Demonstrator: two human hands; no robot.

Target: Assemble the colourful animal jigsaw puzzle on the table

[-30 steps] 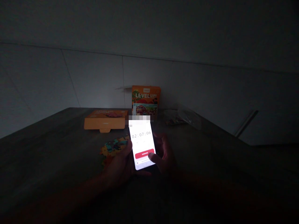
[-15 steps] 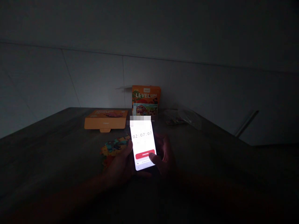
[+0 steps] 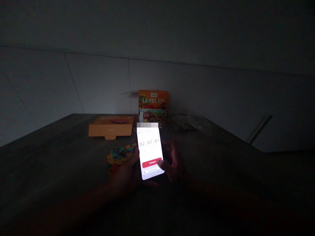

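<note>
A lit phone (image 3: 151, 152) is held upright in front of me, its white screen reading 02:07:07 above a red button. My left hand (image 3: 126, 168) grips its left edge, thumb along the side and other fingers behind or below it. On the other side my right hand (image 3: 173, 164) is closed around the right edge, with its thumb over the right end of the red button. Beyond my left hand lies a heap of colourful puzzle pieces (image 3: 120, 153), partly covered by that hand. Both forearms fade into the dark.
An orange box (image 3: 110, 130) with its front flap out lies at the back left of the dark table (image 3: 66, 137). Another orange box (image 3: 154, 98) marked LEVEL UP! stands against the wall behind the phone. A clear plastic bag (image 3: 197, 124) with pieces sits at the back right.
Almost nothing differs. The view has shifted very slightly, and both hands stay on the phone with the same time on its screen.
</note>
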